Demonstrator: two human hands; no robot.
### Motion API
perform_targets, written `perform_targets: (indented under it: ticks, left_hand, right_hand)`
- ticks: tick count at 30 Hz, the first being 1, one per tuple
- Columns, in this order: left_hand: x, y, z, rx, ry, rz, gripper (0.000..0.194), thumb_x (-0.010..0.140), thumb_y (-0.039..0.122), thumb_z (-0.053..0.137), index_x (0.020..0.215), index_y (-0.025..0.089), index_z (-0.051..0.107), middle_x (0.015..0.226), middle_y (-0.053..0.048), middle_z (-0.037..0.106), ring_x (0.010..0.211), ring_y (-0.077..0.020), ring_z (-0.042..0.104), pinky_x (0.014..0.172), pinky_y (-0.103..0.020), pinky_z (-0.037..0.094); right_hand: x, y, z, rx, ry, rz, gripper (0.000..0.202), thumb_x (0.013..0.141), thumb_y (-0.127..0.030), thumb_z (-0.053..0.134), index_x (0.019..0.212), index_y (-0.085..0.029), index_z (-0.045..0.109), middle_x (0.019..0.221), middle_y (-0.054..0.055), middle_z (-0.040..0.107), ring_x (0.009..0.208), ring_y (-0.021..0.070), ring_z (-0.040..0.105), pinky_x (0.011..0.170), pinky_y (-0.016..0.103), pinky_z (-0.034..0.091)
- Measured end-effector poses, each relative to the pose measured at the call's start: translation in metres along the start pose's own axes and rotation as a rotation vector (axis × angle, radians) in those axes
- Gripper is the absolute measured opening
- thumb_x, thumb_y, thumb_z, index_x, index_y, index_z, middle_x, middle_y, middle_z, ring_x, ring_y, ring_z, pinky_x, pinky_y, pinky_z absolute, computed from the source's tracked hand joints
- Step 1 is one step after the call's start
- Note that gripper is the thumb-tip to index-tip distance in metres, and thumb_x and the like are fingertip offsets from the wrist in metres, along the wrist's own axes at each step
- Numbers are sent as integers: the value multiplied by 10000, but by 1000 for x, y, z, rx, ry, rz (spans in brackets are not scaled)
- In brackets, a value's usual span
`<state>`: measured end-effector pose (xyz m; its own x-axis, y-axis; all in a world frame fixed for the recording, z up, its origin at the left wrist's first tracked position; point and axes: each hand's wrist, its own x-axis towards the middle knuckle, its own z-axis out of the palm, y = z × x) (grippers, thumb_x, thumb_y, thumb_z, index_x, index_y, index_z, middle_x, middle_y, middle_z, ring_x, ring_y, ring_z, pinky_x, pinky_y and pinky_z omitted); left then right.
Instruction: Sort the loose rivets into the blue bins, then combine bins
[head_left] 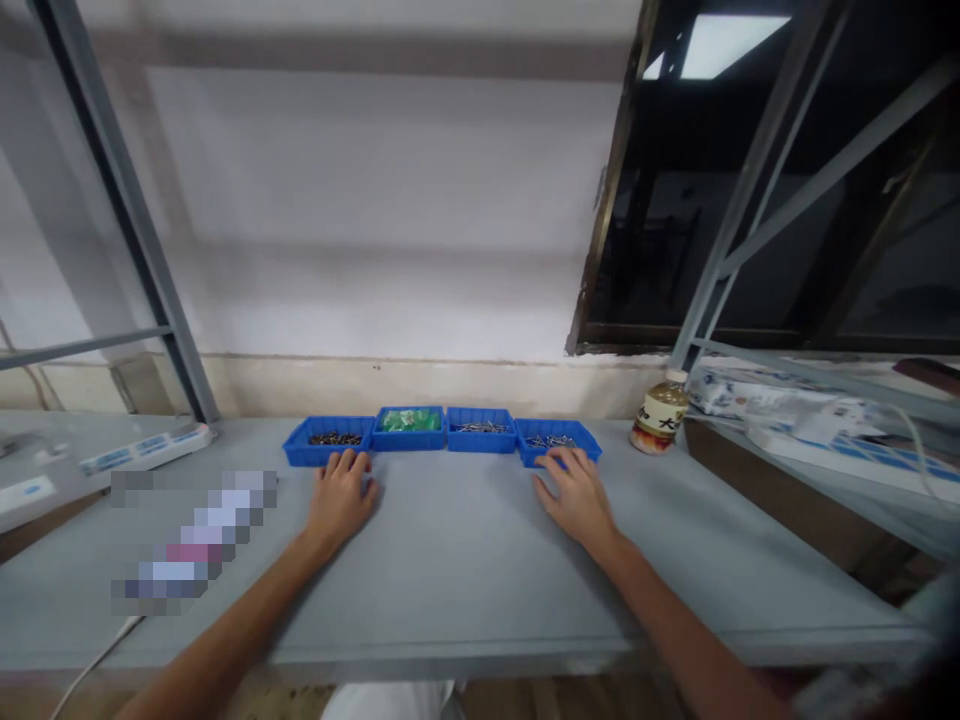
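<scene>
Resting: both hands palm-down on grey table (465,560), nothing gripped
Left hand (341,498): fingers spread, flat on tabletop, fingertips at near wall of left-end tray, touching or just short of it, cannot tell which
Right hand (576,497): fingers spread, flat on tabletop, fingertips at near wall of right-end tray, contact not clear
Trays: four blue, side by side in one row across table's far side, close to wall
Left-end tray (304,445): dark small parts inside, too small to identify
Second tray (409,439): green material inside, type unclear
Third tray (480,440): silvery thin parts, likely screws or pins, not certain
Right-end tray (581,438): silvery small parts, similar look
Bottle (660,412): upright, pale cap, brown label, right of tray row, near but apart from it
Power strip (146,450): white, lying left of trays, well apart
Second power strip (840,445): on right-side shelf, cable attached
Frame: grey metal uprights left and right of bench
Window (787,200): dark, upper right
Blurred patch: left of left forearm, content unreadable
</scene>
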<state>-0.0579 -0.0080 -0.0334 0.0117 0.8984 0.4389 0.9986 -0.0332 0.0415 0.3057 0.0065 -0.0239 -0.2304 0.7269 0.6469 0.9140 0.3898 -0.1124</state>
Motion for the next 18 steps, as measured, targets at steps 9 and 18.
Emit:
perform_targets:
  ticks: [9, 18]
  left_hand:
    - [30, -82, 2, 34, 5, 196, 375, 832, 176, 468, 1193, 176, 570, 1293, -157, 568, 1203, -345, 474, 1000, -526, 318]
    - [55, -137, 19, -22, -27, 210, 200, 799, 297, 531, 952, 217, 632, 1047, -90, 709, 1006, -282, 640, 872, -380, 447]
  right_hand:
    - [18, 33, 14, -78, 17, 159, 391, 835, -275, 512, 1219, -221, 566, 1196, 95, 620, 1126, 297, 514, 936, 478, 350]
    - [-38, -26, -2, -35, 30, 147, 192, 840, -206, 514, 967, -238, 654, 1005, 71, 665, 998, 264, 571, 933, 452, 287]
